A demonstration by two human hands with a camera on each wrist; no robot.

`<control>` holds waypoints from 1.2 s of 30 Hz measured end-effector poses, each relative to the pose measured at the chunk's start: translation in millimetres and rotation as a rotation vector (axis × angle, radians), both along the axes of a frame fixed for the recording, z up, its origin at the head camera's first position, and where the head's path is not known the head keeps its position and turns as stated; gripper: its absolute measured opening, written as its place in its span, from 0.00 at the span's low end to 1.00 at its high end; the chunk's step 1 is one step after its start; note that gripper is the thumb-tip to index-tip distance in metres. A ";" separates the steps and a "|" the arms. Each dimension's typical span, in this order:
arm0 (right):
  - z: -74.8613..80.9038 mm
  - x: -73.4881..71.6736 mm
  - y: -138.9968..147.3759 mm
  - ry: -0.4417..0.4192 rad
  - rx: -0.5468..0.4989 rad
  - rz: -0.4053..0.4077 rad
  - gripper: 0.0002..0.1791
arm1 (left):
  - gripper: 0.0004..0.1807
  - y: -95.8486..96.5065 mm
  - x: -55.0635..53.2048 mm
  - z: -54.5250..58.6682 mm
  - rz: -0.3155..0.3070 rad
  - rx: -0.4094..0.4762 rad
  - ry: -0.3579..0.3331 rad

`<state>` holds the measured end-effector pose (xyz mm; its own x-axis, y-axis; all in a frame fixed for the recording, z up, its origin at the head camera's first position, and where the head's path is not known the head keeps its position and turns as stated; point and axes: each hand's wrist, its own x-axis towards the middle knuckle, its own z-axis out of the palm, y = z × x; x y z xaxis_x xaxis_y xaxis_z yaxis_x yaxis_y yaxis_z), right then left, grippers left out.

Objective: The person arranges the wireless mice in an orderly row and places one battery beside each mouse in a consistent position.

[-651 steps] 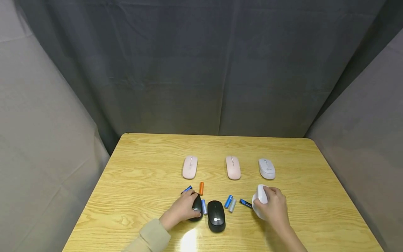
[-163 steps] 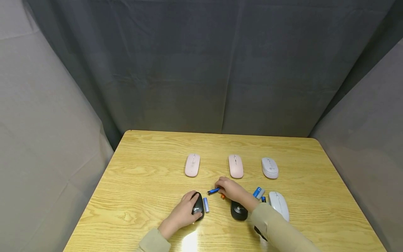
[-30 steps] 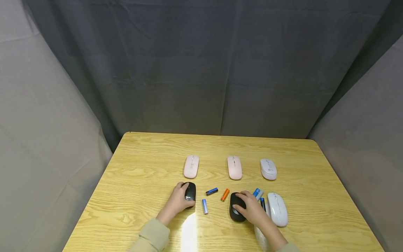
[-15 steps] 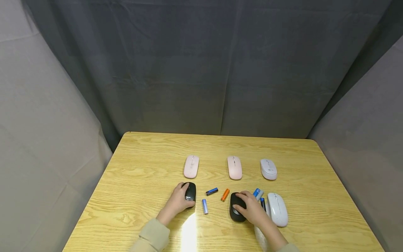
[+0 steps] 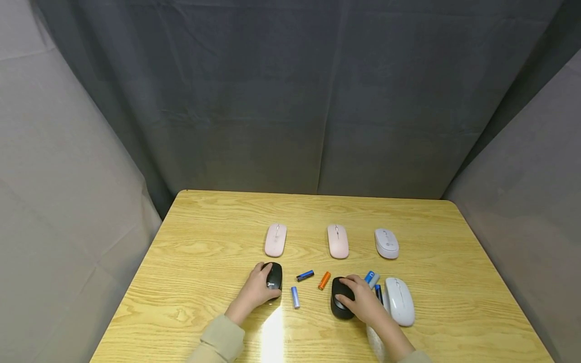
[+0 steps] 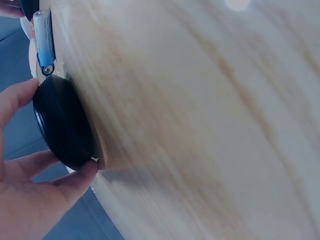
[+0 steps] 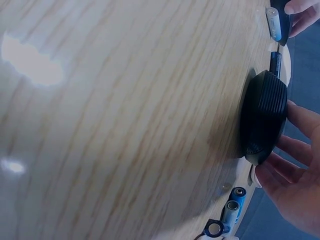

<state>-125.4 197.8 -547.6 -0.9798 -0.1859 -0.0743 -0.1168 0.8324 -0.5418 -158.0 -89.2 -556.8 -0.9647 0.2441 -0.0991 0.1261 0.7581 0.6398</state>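
My left hand (image 5: 255, 287) grips a black computer mouse (image 5: 274, 280) on the table, thumb on its near side and fingers on its far side. A second black computer mouse (image 5: 338, 308) is held by my right hand (image 5: 363, 300), thumb and fingertips on its sides. Both mice sit low at the tabletop in the wrist views. Between them lie a dark blue battery (image 5: 305, 276), a light blue battery (image 5: 295, 297) and an orange battery (image 5: 324, 281). Past my right fingers are a blue battery (image 5: 369, 277), a grey battery (image 5: 374, 281) and a dark battery (image 5: 379, 293).
Behind my hands stand two pink mice (image 5: 275, 240) (image 5: 338, 242) and a small white mouse (image 5: 387, 244). A larger white mouse (image 5: 399, 302) lies right of my right hand. A pale speckled thing (image 5: 375, 344) is partly hidden under my right forearm. Grey curtains (image 5: 254, 101) surround the wooden table (image 5: 218, 222).
Since 5.4 s ago my right hand has let go of the dark blue battery and taken the black mouse. My left hand has shifted its mouse left and away. The last second shows no movement.
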 end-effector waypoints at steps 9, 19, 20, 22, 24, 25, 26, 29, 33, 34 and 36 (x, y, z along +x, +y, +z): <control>0.5 0.0 -0.2 -0.017 0.005 0.005 0.26 | 0.42 1.1 -1.4 0.9 0.016 0.036 0.055; 0.9 -0.2 0.2 -0.014 0.010 -0.001 0.26 | 0.27 18.5 -13.1 11.1 -0.004 0.057 0.317; 1.0 -0.1 0.1 -0.013 0.009 -0.001 0.26 | 0.27 20.5 -14.5 11.9 -0.017 0.051 0.317; 0.7 0.1 0.0 -0.009 0.007 0.001 0.26 | 0.26 24.6 -17.6 13.4 -0.049 0.035 0.313; 0.4 0.3 -0.3 -0.012 0.006 0.000 0.26 | 0.26 28.9 -20.6 14.4 -0.084 0.020 0.303; 0.5 0.5 -0.5 -0.012 0.006 0.002 0.26 | 0.26 31.3 -22.0 14.3 -0.100 0.016 0.304; 0.5 0.6 -0.5 -0.013 0.007 0.002 0.26 | 0.26 33.7 -23.8 13.4 -0.116 0.008 0.304; 0.5 0.8 -0.7 -0.017 0.010 0.005 0.26 | 0.26 41.4 -28.1 11.9 -0.157 -0.025 0.299; 0.7 0.8 -0.9 -0.018 0.009 0.002 0.26 | 0.26 52.6 -32.0 9.8 -0.197 -0.075 0.261; 0.7 0.9 -1.0 -0.016 0.010 0.001 0.26 | 0.26 55.2 -32.7 9.1 -0.205 -0.085 0.242; 1.0 1.1 -1.3 -0.015 0.010 -0.001 0.26 | 0.26 60.3 -33.9 7.0 -0.225 -0.104 0.208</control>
<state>-124.3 196.5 -546.6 -0.9787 -0.1841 -0.0911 -0.1079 0.8381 -0.5347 -191.9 -28.9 -549.8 -0.8899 0.4522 0.0592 0.4179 0.7564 0.5032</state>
